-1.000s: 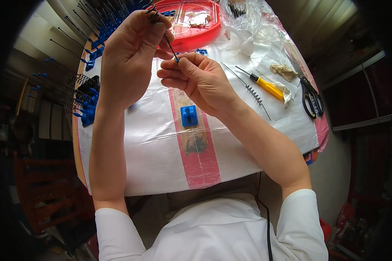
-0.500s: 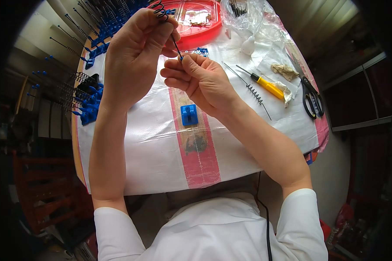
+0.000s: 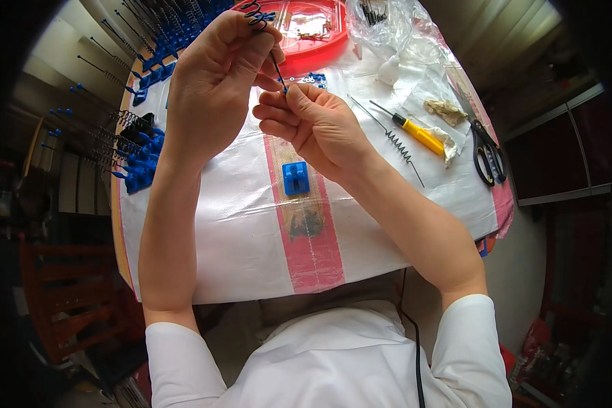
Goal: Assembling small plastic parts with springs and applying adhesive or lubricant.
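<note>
My left hand (image 3: 214, 92) is raised above the table, closed around a black spring wire (image 3: 253, 13) whose coils stick out above the fingers. The wire's straight end runs down to my right hand (image 3: 323, 126). There, thumb and forefinger pinch a tiny blue tip (image 3: 285, 90) at the wire's end; the other fingers are loosely curled. Below the hands, a small blue plastic block (image 3: 296, 178) with a slot in its top lies on the table covering's pink-edged stripe.
Many blue bases with upright spring wires (image 3: 139, 163) crowd the left side. A red tray (image 3: 289, 64) sits at the back beside a clear plastic bag (image 3: 387, 34). To the right lie another spring wire (image 3: 398, 146), a yellow-handled screwdriver (image 3: 421, 136) and black-handled scissors (image 3: 486, 155).
Both hands have shifted very slightly to the right with the wire between them. Their grip looks the same.
</note>
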Demonstrator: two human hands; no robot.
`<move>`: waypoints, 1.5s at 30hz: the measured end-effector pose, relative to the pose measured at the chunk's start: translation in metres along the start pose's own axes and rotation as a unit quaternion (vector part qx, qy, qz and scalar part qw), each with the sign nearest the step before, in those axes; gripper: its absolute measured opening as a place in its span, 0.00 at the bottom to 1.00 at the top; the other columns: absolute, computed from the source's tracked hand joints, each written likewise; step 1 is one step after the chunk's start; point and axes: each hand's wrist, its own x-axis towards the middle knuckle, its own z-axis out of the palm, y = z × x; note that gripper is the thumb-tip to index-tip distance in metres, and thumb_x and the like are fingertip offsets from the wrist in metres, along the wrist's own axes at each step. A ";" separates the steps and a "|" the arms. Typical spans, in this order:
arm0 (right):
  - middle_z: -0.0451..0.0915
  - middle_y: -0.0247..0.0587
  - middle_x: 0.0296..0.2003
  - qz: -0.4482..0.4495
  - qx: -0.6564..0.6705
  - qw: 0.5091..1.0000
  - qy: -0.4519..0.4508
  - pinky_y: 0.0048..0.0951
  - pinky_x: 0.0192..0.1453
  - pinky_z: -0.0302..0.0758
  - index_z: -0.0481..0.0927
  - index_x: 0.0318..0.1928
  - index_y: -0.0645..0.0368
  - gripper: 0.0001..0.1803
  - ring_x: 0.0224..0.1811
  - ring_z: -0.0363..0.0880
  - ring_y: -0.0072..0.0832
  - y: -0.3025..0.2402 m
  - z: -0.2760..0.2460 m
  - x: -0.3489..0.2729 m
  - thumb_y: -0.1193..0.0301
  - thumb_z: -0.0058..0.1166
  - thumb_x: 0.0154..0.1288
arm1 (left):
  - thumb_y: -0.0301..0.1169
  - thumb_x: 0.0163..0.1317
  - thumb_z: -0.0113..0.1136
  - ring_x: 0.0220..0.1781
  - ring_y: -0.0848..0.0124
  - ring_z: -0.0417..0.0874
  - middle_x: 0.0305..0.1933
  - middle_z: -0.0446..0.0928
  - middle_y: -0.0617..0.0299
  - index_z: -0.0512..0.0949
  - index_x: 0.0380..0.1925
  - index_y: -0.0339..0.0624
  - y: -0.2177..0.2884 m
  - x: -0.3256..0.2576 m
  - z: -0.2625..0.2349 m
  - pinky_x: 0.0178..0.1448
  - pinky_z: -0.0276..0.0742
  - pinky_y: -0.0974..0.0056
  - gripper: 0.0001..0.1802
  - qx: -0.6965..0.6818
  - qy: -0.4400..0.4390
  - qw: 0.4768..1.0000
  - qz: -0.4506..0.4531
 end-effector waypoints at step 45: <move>0.79 0.39 0.35 -0.168 -0.119 0.956 0.210 0.29 0.39 0.84 0.74 0.48 0.63 0.11 0.31 0.80 0.25 -0.043 0.007 0.004 0.79 0.56 0.66 | 0.29 0.69 0.59 0.33 0.78 0.83 0.32 0.84 0.62 0.82 0.43 0.38 0.019 0.001 -0.004 0.37 0.80 0.72 0.08 0.044 0.088 0.995 0.016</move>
